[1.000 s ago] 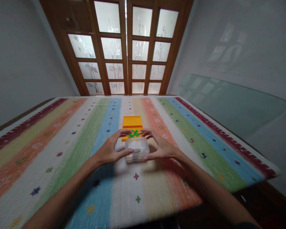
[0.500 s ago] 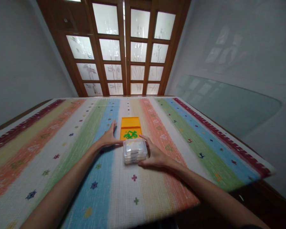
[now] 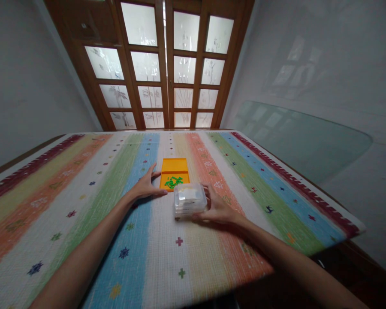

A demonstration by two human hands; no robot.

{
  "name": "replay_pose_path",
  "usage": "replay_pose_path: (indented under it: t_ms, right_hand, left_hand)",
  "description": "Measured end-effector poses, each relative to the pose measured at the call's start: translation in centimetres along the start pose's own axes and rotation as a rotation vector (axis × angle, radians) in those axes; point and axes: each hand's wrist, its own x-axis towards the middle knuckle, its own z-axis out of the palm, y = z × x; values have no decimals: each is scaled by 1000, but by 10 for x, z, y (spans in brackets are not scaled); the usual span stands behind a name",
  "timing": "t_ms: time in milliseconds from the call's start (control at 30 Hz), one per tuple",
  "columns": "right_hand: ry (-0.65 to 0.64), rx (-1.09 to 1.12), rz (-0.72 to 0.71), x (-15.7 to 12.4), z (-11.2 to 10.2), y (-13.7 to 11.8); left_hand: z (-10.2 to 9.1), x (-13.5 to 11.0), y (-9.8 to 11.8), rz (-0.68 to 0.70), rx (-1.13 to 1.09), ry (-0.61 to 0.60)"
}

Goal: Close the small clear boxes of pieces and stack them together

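My right hand (image 3: pixel 219 205) grips a clear plastic box (image 3: pixel 189 199) by its right side, fingers behind and thumb in front. Whitish contents inside the box are blurred. Behind it, an opened yellow case (image 3: pixel 175 165) lies flat on the table with its lid folded back. Several small green pieces (image 3: pixel 173 182) are in the near half of the case, partly hidden by the clear box. My left hand (image 3: pixel 147 185) is at the left edge of the yellow case, fingers spread apart. Its thumb reaches along the near left corner of the case and grips nothing.
A striped, patterned cloth (image 3: pixel 112 214) covers the table. The table's near edge runs slanting at the lower right. Wooden doors with frosted panes (image 3: pixel 183 68) stand beyond the far edge, and a glass sheet (image 3: pixel 302 137) is along the right wall.
My right hand has moved the clear box to the right, away from my left thumb. My left hand stays by the yellow case. The whole view has shifted slightly.
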Motion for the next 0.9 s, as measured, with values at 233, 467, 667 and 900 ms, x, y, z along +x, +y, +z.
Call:
replay_pose_path:
  t_ms: [233,467,667,900]
  right_hand:
    - [88,-55,-19,-6,-20,3]
    - [144,0,-1,-6,-44,6]
    - [199,-46,-4,-2,-63,13]
    - [180,-29,10,0,-66,18]
  left_hand:
    - [-4,-8,0,49,106,54]
    - [-15,-27,-1,49,182,50]
    - [-18,-46,2,68,196,73]
    - [-17,-61,0,57,194,79]
